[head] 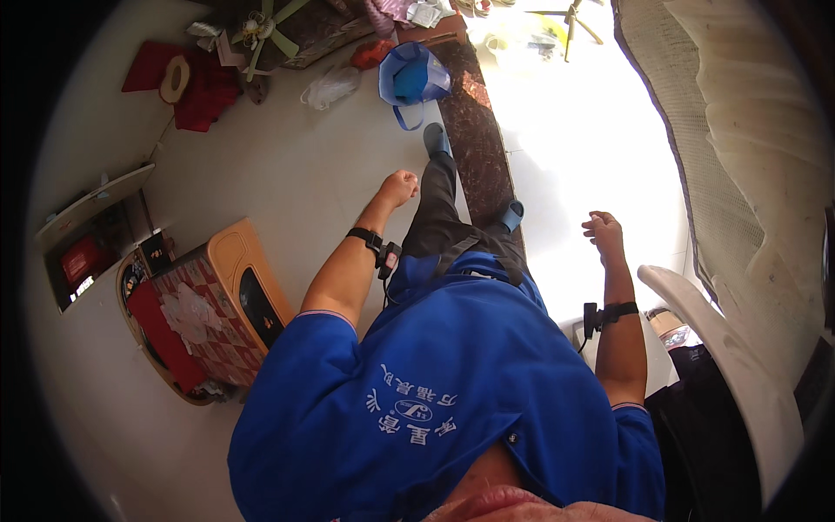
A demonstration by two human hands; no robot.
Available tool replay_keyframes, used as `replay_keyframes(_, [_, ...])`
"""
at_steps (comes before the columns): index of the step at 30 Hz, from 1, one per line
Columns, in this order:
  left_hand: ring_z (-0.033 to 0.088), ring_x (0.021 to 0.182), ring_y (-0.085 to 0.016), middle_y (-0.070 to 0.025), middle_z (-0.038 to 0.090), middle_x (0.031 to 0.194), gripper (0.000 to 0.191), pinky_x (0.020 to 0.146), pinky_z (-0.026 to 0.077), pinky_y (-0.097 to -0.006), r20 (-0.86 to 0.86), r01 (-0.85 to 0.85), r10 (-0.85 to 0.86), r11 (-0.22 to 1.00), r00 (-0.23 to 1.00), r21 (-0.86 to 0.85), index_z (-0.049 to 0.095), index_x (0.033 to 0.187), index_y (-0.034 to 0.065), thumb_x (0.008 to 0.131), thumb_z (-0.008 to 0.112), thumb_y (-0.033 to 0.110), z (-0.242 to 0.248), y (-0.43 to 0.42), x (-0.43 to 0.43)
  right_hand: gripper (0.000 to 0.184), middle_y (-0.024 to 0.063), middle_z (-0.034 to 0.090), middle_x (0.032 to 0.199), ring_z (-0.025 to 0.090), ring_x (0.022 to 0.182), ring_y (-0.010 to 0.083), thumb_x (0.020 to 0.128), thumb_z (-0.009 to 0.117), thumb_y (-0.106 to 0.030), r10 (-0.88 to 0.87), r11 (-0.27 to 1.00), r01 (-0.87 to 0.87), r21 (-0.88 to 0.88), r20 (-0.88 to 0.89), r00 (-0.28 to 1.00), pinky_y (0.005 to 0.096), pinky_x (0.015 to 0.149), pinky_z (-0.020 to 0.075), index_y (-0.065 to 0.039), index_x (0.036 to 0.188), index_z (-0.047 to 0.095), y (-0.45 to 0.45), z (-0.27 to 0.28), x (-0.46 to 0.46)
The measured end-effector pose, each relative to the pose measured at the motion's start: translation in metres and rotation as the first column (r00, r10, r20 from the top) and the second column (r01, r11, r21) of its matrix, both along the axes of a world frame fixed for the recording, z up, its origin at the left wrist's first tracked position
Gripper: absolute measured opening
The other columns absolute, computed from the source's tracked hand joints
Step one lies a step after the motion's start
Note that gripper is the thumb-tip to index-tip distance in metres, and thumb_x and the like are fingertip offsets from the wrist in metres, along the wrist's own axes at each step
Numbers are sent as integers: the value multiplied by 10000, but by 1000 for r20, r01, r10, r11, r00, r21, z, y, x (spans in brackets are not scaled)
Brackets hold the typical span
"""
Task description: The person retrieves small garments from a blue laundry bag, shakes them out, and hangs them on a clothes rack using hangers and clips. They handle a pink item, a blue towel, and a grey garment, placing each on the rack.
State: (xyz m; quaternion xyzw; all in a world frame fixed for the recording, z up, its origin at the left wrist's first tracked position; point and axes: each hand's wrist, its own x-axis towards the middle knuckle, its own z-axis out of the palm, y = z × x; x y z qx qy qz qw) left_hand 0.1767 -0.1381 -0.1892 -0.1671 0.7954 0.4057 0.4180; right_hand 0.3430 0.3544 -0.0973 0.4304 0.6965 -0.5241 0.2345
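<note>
My left hand (399, 188) hangs in the air beside my left thigh, its fingers curled in with nothing visible in them. My right hand (605, 233) is held out over the brightly lit floor (554, 169), fingers partly spread and bent, holding nothing. Both forearms wear black straps with small devices. Below me are my blue slippers (436, 138), one forward and one back along a dark brown stone threshold (479, 124). Ahead of the front foot stands a blue bag (417, 75) with a blue item inside and its handle drooping onto the floor. Neither hand touches anything.
On the left stands a wood-framed table (251, 287) with a checked cover and crumpled plastic. A clear plastic bag (331, 88) and a red seat (205, 98) lie farther ahead, near a green-bladed fan (261, 29). A mesh curtain (691, 98) and pale curved chair back (717, 339) border the right.
</note>
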Motion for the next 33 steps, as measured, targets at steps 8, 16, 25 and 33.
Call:
replay_keyframes(8, [701,781,-136,-86,738,947,240,738,584,-298,71,81,-76,995,995,-63,645,1161,3,1043,558,193,-71,-59,-154,322,112,745,974,668,796,158,1018,535,-217,50,998,-54,19,170,984,308,709,514,-19,1255,630,-64,7,-100])
replay_keyframes(16, [711,899,-253,-122,752,968,295,823,560,-373,-58,10,-9,1000,998,13,672,1102,22,1008,564,280,-192,-61,-262,271,159,739,894,702,788,190,1000,548,-132,170,985,-170,-21,264,949,324,696,572,41,1191,631,-98,-16,-151])
replay_keyframes(25, [652,1142,-425,-255,695,1197,440,979,527,-458,-70,-12,-4,977,998,-215,641,1236,-2,943,631,326,-351,-56,-300,234,72,733,895,653,748,118,1035,546,-168,238,971,-226,-84,471,849,276,648,487,-38,1204,643,-94,-123,-161])
replay_keyframes(33, [536,1337,-399,-243,561,1450,647,1082,450,-468,25,-374,384,912,923,-168,503,1458,-14,951,674,349,-481,-54,-320,239,74,733,899,662,758,124,1032,552,-170,303,952,-279,-130,550,779,272,655,493,-31,1205,640,-88,-177,-172])
